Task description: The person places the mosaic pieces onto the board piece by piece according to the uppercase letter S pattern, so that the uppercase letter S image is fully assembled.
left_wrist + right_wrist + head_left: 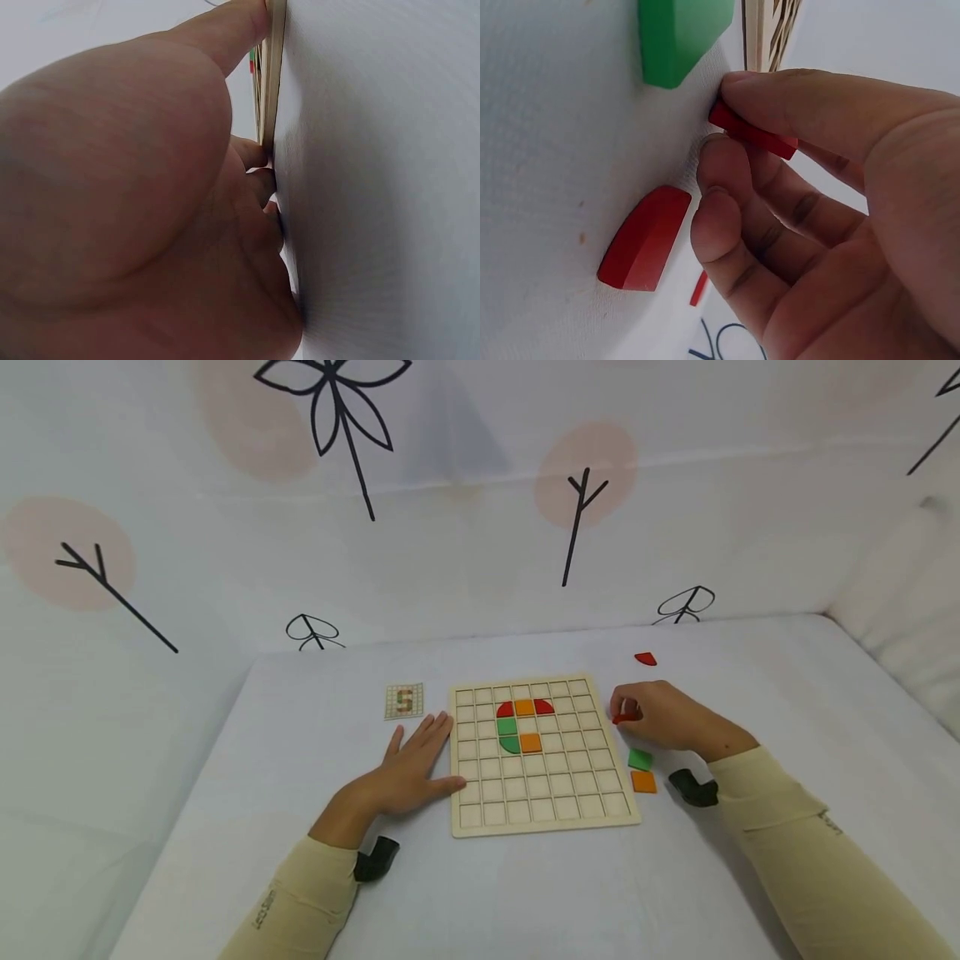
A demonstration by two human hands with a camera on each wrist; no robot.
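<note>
A pale wooden grid board (472,816) lies flat on the white table. Set in its cells are red quarter-rounds (543,707), orange squares (530,743), a green square (507,726) and a green quarter-round (510,744). My left hand (411,772) rests spread on the table, its thumb and fingertips at the board's left edge. Just off the right edge, my right hand (660,714) pinches a red tile (754,133) between thumb and fingers. Beside those fingers, in the right wrist view, a red curved-edge tile (646,241) lies on the cloth.
A small pattern card (404,701) lies left of the board. Near the right hand are a loose green tile (640,760) and an orange square (643,782). Farther back sits another red quarter-round (646,658). A patterned cloth wall rises behind the table.
</note>
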